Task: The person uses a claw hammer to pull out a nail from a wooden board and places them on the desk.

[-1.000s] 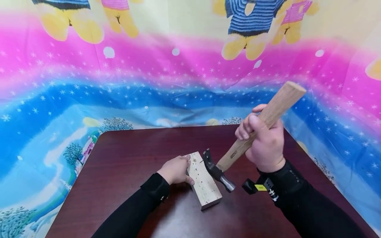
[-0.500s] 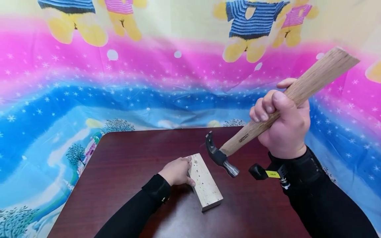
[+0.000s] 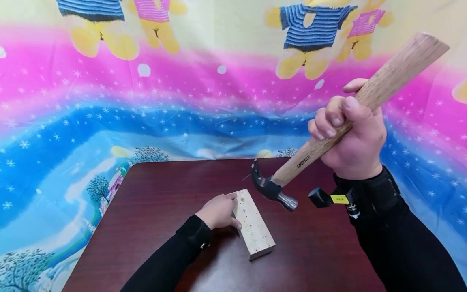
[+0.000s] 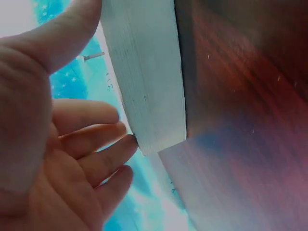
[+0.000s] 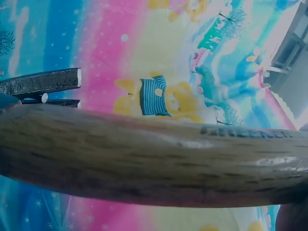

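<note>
Hammer (image 3: 299, 164), in the head view, hangs above and beyond the block (image 3: 255, 227), its head higher than a second ago and now well clear of the wood. The right hand (image 3: 359, 142) is also higher, its fingers clamped round the hammer. A thin nail (image 3: 246, 177) pokes from the claw (image 3: 255, 174), apart from the block, so I judge it pulled free (whole or bent, I cannot tell). The left hand (image 3: 219, 211) stays at the block's left edge, and the block has barely shifted on the table (image 3: 164, 194).

Left wrist view: the left fingers are slightly apart and loosely bent beside the block, with the thumb along it. A second nail (image 4: 94, 56) seems to jut from its face, suggesting more pulling remains.

Right wrist view: a round nail head sits between the claw's prongs, beyond the handle (image 5: 144, 163); the right fingers hardly show.
</note>
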`<state>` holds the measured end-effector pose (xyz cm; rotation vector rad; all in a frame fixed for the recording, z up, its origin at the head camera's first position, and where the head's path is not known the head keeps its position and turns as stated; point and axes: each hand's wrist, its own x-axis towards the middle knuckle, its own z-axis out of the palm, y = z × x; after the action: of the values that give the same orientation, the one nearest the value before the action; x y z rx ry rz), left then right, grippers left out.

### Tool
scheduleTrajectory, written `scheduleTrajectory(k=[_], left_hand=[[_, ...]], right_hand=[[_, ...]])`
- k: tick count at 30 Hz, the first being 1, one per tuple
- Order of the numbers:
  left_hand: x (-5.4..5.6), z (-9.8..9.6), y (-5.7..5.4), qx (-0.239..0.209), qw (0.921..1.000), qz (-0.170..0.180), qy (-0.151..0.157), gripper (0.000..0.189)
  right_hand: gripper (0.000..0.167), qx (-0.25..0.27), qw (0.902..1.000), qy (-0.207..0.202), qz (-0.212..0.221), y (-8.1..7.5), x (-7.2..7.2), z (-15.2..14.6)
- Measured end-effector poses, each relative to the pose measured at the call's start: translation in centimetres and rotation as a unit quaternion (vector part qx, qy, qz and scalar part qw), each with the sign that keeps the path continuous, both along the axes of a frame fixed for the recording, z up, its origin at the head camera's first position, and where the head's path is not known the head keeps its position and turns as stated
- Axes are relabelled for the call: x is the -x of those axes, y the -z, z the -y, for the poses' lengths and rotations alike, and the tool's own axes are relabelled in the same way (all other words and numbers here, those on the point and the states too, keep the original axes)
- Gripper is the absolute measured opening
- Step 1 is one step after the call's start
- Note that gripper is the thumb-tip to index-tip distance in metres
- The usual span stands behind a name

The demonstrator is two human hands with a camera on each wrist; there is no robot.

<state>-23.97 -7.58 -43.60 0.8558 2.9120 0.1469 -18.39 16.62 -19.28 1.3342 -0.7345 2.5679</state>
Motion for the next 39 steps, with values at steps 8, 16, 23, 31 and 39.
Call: scheduleTrajectory(k=[8,16,23,31,39], left_hand=[[-0.1,1.6,-4.2,-0.186,0.9809,-0.056,-0.001,0.113],[-2.2,1.9,-10.0,-0.443,0.8890,-0.029,0.113,0.105],[-3.2,1.0,-10.5,-0.451,0.8725,-0.103,0.157,0.049],[-3.1,0.0,-10.3,-0.449,0.8655,-0.175,0.137,0.027],[-3.1,-0.4,-10.1,-0.445,0.8694,-0.189,0.103,0.015]], right_hand=[[0.018,-0.004,0.9999,-0.012,-0.010,-0.1,-0.1,0.2],[0.017,-0.018,0.9993,-0.010,-0.031,0.4,-0.1,0.6],[0.016,-0.029,0.9987,0.017,-0.039,0.6,0.0,0.8],[0.015,-0.034,0.9986,0.022,-0.034,0.9,0.0,0.9],[0.014,-0.041,0.9982,0.023,-0.038,1.0,0.0,1.0]])
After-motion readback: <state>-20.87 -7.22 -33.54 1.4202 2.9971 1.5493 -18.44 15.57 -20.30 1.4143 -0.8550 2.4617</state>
